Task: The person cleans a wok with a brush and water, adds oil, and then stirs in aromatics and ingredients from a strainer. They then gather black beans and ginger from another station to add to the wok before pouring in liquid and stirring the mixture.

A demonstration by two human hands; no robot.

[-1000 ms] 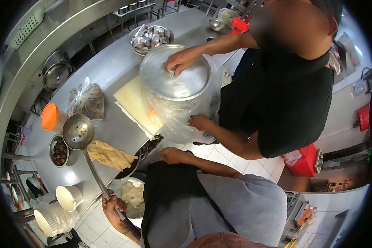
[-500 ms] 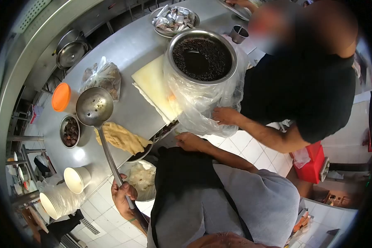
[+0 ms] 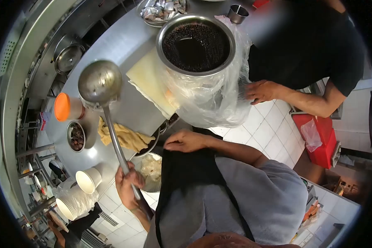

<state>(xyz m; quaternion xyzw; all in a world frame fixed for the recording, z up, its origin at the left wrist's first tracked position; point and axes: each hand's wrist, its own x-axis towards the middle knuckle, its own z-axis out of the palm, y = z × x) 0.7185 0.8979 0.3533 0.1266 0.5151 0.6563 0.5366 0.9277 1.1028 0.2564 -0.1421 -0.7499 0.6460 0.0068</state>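
Note:
My left hand [image 3: 130, 184] is closed around the long metal handle of a ladle [image 3: 100, 82]. The ladle's round bowl is raised over the steel table and hides most of a plastic bag behind it. In front of the black apron, my right hand [image 3: 186, 141] holds nothing, its fingers loosely extended. A yellow cloth [image 3: 126, 136] lies at the table's edge, close to the ladle handle. Beyond my right hand stands a large metal pot [image 3: 231, 45] of dark liquid, wrapped in clear plastic [image 3: 211, 101].
A co-worker's hand [image 3: 264, 91] is beside the plastic. On the table [image 3: 128, 103] are an orange-lidded tub [image 3: 63, 106], a bowl of dark pieces [image 3: 76, 136], a folded pale cloth [image 3: 146, 78] and a tray of cut fish [image 3: 163, 9]. Paper cups [image 3: 88, 180] stand at the near-left edge.
The ladle has risen and its bowl has tilted, now covering the plastic bag. My right hand has loosened and come away from the table edge. The co-worker's hand has drawn right, off the plastic.

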